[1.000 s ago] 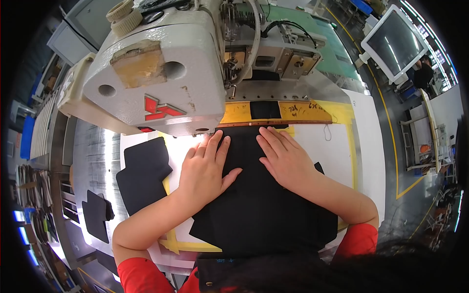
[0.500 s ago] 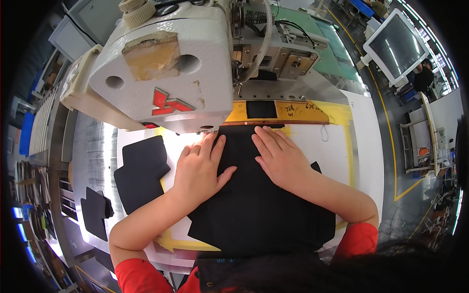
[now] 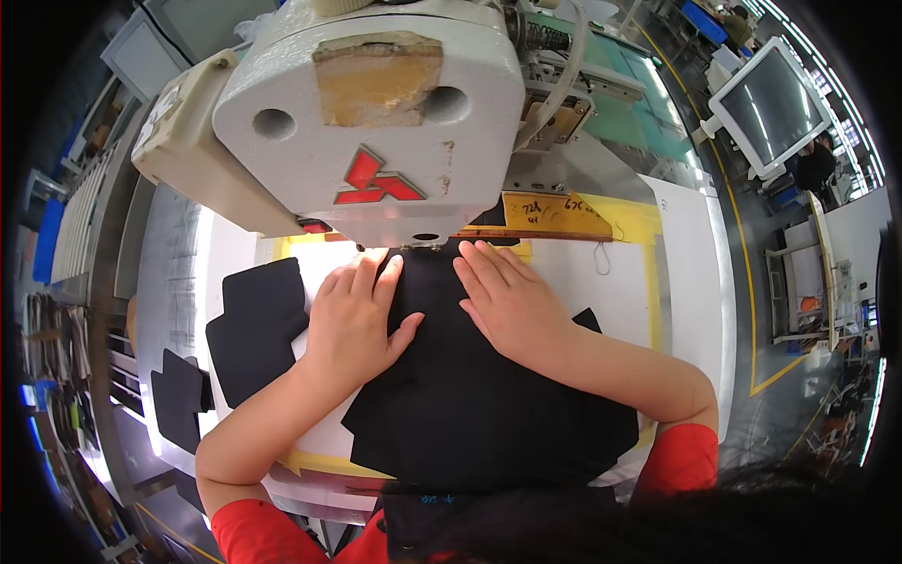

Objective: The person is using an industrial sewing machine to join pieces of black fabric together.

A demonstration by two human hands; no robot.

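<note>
Looks partway: pressing wide black fabric panel onto white-covered table with left grip and right grip laid flat, clasping nothing, with far end at white metal sewing-machine head, no finished seam visible.

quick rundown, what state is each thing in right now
left hand: open, palm down on the black cloth
right hand: open, palm down on the black cloth
black cloth: spread out, far end beside the machine head
machine head: above the work surface; running or stopped, cannot tell
yellow plate: partly hidden by the machine head
monitor: screen dark, with reflections
</note>
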